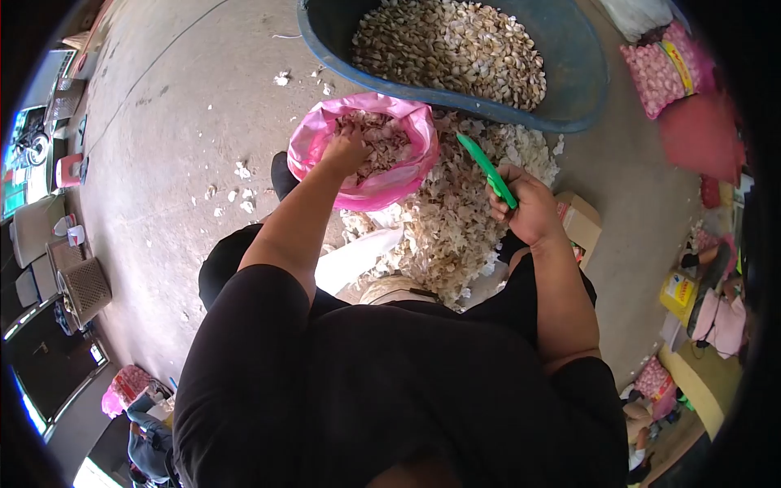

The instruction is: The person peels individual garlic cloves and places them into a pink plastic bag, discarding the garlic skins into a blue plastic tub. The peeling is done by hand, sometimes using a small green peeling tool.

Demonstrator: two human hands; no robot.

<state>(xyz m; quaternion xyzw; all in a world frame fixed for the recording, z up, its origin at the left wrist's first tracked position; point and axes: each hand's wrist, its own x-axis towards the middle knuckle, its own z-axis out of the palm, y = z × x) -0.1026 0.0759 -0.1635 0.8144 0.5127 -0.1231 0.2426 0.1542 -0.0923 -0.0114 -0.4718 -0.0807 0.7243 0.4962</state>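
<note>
My left hand [346, 150] reaches into an open pink plastic bag [419, 130], its fingers curled down among the garlic [386, 140] inside. The fingertips are partly buried, and I cannot tell what they grip. In my right hand [525, 199] is a slim green knife [486, 168], its narrow end pointing up and left, away from me. Below it spreads a heap of dry garlic skins [447, 224] between my legs, beside the bag. A big dark blue tub [573, 89] with loose garlic cloves [455, 49] stands just beyond the bag and the heap.
A cardboard box [579, 224] sits right of my right forearm. Filled pink net sacks [655, 77] and a red item [701, 138] lie at the right. Scraps of skin [242, 171] dot the concrete floor. Other people [150, 439] sit at the lower left and lower right edges.
</note>
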